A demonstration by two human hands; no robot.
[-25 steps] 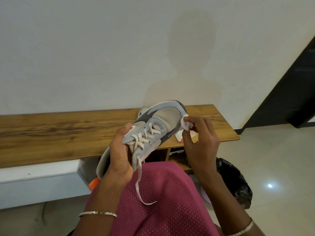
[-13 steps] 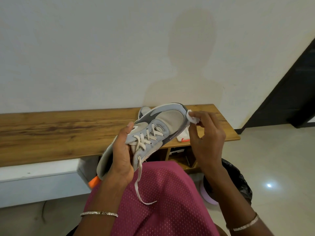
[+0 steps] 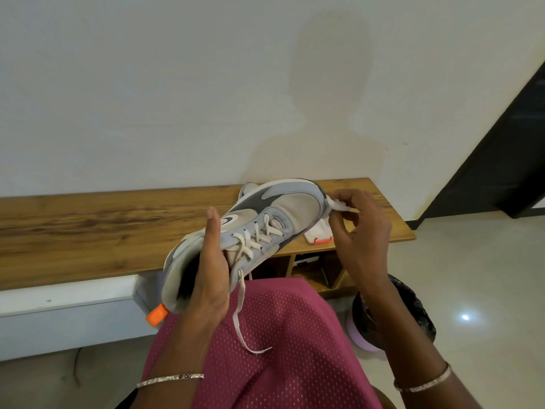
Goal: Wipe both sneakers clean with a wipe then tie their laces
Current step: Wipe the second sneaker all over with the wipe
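Observation:
A grey and beige sneaker [image 3: 283, 214] is held up over my lap, toe pointing up and to the right. My left hand [image 3: 206, 273] grips it round the heel and collar. Its white laces [image 3: 253, 240] are undone and one end [image 3: 240, 317] dangles over my pink shorts. My right hand [image 3: 356, 228] pinches a small white wipe [image 3: 336, 203] against the toe's right edge. The second sneaker [image 3: 246, 188] shows only as a sliver behind the first, on the wooden bench [image 3: 88, 231].
The bench runs along a white wall [image 3: 177, 84]. A white pack with an orange tab [image 3: 318, 234] lies on it near the toe. A bin with a black bag [image 3: 413, 311] stands on the floor at right. An orange cap [image 3: 156, 315] shows below the heel.
The sneaker's toe has risen and swung slightly right. My right hand with the wipe has moved from the toe's lower side up to its right edge.

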